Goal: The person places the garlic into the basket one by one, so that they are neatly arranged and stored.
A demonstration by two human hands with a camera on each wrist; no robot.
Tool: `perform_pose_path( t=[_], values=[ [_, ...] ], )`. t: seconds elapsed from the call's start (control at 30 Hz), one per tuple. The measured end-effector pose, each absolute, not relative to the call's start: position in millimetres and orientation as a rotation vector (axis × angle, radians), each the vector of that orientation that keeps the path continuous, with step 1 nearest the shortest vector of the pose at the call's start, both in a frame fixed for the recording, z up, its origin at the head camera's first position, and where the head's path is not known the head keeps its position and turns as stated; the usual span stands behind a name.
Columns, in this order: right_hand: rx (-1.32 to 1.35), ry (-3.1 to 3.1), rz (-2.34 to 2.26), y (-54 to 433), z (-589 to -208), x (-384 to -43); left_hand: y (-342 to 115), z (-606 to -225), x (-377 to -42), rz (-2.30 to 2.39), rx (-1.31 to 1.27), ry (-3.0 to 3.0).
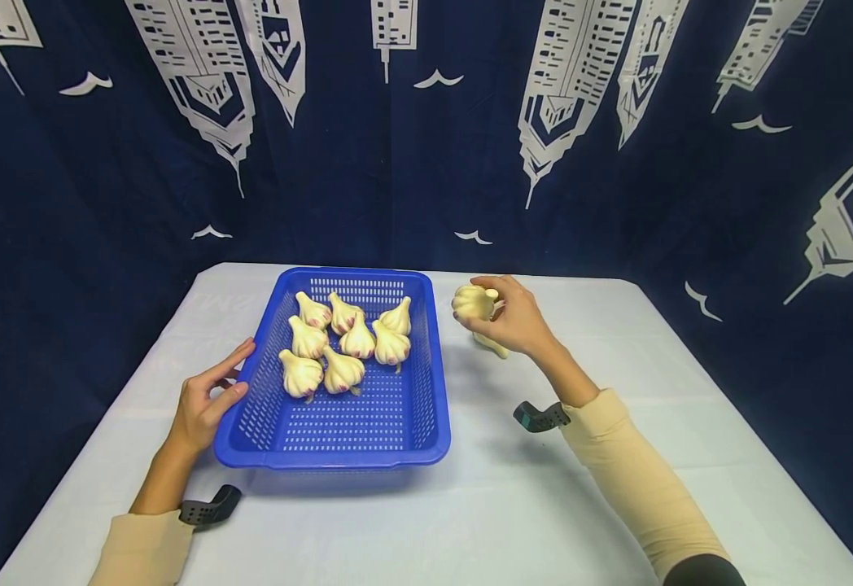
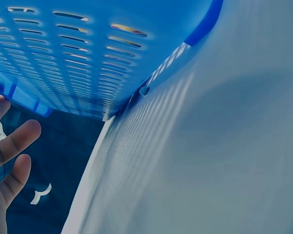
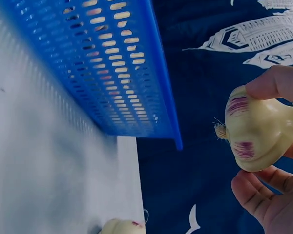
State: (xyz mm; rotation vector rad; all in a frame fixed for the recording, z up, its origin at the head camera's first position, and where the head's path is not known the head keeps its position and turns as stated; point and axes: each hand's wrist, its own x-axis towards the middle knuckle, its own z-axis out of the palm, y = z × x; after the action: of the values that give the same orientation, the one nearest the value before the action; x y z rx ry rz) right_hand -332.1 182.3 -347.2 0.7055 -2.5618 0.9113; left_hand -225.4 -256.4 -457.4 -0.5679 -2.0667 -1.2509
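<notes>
A blue plastic basket [image 1: 368, 456] stands left of the table's middle, with several garlic bulbs [image 1: 342, 370] lying toward its far and left parts. My left hand [image 1: 203, 403] touches the basket's left rim, its fingers spread rather than curled. To the right of the basket, my right hand [image 1: 510, 319] pinches a garlic bulb [image 1: 473, 302] above the table. The right wrist view shows that bulb [image 3: 256, 129] between thumb and fingers, with purple streaks and a root tuft. Another garlic bulb [image 1: 491, 345] lies on the table below the right hand, partly hidden by it.
A white cloth covers the table [image 1: 544, 521]. Behind and beside it hangs a dark blue curtain [image 1: 397, 179] printed with white buildings and birds. Black wrist cameras sit on the left wrist [image 1: 210, 506] and right wrist [image 1: 540, 417].
</notes>
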Motion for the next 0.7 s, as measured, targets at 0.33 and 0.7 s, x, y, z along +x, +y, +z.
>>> perform_pose_path(
  t=[0.33, 0.7],
  values=[
    [0.700, -2.580, 0.957, 162.6, -340.7, -324.6, -258.0, -457.8, -226.4, -1.219, -0.586, -2.091],
    [0.783, -2.642, 0.951, 143.9, -336.0, -320.1, -255.9, -456.9, -225.7, -1.253, -0.538, -2.087]
  ],
)
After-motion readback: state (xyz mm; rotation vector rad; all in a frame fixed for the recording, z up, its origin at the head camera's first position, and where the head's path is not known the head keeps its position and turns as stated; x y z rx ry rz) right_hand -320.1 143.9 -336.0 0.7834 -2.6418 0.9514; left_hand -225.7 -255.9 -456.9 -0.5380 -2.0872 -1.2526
